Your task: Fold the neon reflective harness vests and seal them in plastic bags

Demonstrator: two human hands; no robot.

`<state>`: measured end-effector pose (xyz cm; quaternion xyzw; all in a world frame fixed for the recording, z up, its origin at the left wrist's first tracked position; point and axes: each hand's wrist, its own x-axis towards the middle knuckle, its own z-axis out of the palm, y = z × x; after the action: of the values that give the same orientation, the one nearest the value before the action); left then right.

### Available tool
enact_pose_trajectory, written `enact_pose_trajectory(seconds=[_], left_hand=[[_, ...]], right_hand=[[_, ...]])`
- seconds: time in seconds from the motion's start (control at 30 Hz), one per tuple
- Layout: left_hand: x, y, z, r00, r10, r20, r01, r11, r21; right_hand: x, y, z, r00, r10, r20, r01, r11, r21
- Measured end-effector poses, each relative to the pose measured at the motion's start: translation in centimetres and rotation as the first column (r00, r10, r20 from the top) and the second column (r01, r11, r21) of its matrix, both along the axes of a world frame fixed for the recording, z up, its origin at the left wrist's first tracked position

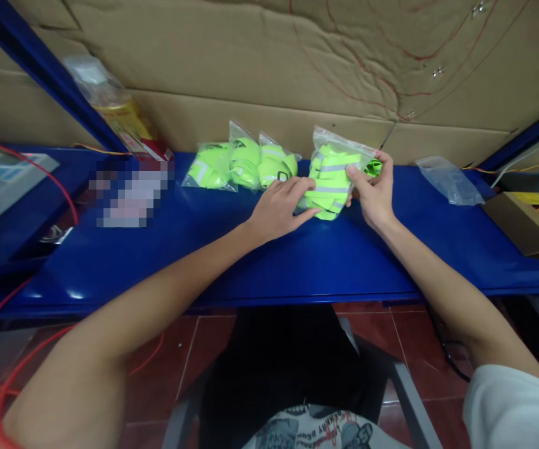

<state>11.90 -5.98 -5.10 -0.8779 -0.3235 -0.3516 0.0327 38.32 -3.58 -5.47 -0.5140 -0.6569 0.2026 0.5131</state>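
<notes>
Neon-yellow reflective bands (334, 188) fill the clear zip bag (332, 168) just right of the frame's centre; your right hand (375, 187) pinches its right side, while your left hand (282, 209) touches its lower left, whether gripping I cannot tell. If the top seal (350, 141) is open, squeezing could push bands out, and a leftward swing might knock the three filled bags (244, 163) nearby on the blue surface (232, 240).
</notes>
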Motion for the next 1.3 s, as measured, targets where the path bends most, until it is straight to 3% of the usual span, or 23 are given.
enact_pose_trajectory(seconds=[0.1, 0.27, 0.33, 0.4, 0.5, 0.57, 0.67, 0.73, 0.8, 0.9, 1.0, 1.07, 1.13, 1.2, 1.3], left_hand=[[0.1, -0.1, -0.1, 0.998, 0.05, -0.038, -0.049, 0.999, 0.016], [-0.2, 0.4, -0.4, 0.99, 0.138, -0.012, -0.136, 0.985, 0.104], [-0.3, 0.5, -0.3, 0.993, 0.106, -0.044, -0.102, 0.991, 0.09], [-0.1, 0.3, -0.1, 0.994, 0.025, -0.108, -0.017, 0.997, 0.076], [0.2, 0.0, 0.1, 0.972, -0.107, -0.209, 0.125, 0.989, 0.077], [0.4, 0.0, -0.1, 0.961, -0.142, -0.238, 0.166, 0.983, 0.083], [0.5, 0.3, -0.7, 0.966, -0.115, -0.234, 0.137, 0.987, 0.079], [0.4, 0.6, -1.1, 0.972, -0.076, -0.223, 0.09, 0.994, 0.056], [0.3, 0.8, -1.3, 0.974, -0.061, -0.217, 0.065, 0.998, 0.013], [0.1, 1.0, -1.4, 0.975, -0.074, -0.207, 0.069, 0.997, -0.034], [0.0, 1.0, -1.4, 0.979, -0.087, -0.185, 0.083, 0.996, -0.029], [0.0, 1.0, -1.2, 0.983, -0.092, -0.158, 0.091, 0.996, -0.014], [0.1, 1.0, -0.9, 0.991, -0.086, -0.102, 0.088, 0.996, 0.009], [0.2, 0.8, -0.5, 0.998, -0.062, -0.026, 0.063, 0.997, 0.044], [0.4, 0.5, 0.2, 0.999, -0.015, 0.038, 0.012, 0.995, 0.099]], right_hand=[[0.1, -0.3, 0.6, 0.997, 0.029, 0.071, -0.029, 1.0, 0.008], [2.9, 0.5, 2.5, 0.993, -0.08, 0.09, 0.065, 0.985, 0.162], [5.4, 1.3, 3.0, 0.986, -0.132, 0.104, 0.108, 0.971, 0.212], [7.8, 1.9, 3.2, 0.942, -0.214, 0.258, 0.142, 0.952, 0.27], [9.8, 2.0, 2.9, 0.857, -0.214, 0.468, 0.106, 0.963, 0.247], [9.5, 1.8, 2.5, 0.824, -0.147, 0.548, 0.041, 0.979, 0.201], [7.4, 1.2, 2.0, 0.734, 0.001, 0.679, -0.092, 0.991, 0.099], [6.0, 0.9, 1.9, 0.67, 0.02, 0.742, -0.084, 0.995, 0.049], [5.1, 0.7, 1.9, 0.662, -0.032, 0.749, -0.021, 0.998, 0.061], [5.2, 1.1, 1.9, 0.803, -0.134, 0.58, 0.044, 0.985, 0.166], [6.4, 2.4, 1.7, 0.98, -0.172, 0.103, 0.145, 0.964, 0.224], [7.0, 3.3, 1.7, 0.955, -0.103, -0.28, 0.144, 0.981, 0.13], [7.1, 3.7, 2.0, 0.854, -0.006, -0.52, 0.024, 0.999, 0.029], [6.4, 3.4, 2.4, 0.793, 0.069, -0.605, -0.113, 0.993, -0.035], [3.8, 1.8, 2.7, 0.768, 0.13, -0.627, -0.259, 0.958, -0.119]])
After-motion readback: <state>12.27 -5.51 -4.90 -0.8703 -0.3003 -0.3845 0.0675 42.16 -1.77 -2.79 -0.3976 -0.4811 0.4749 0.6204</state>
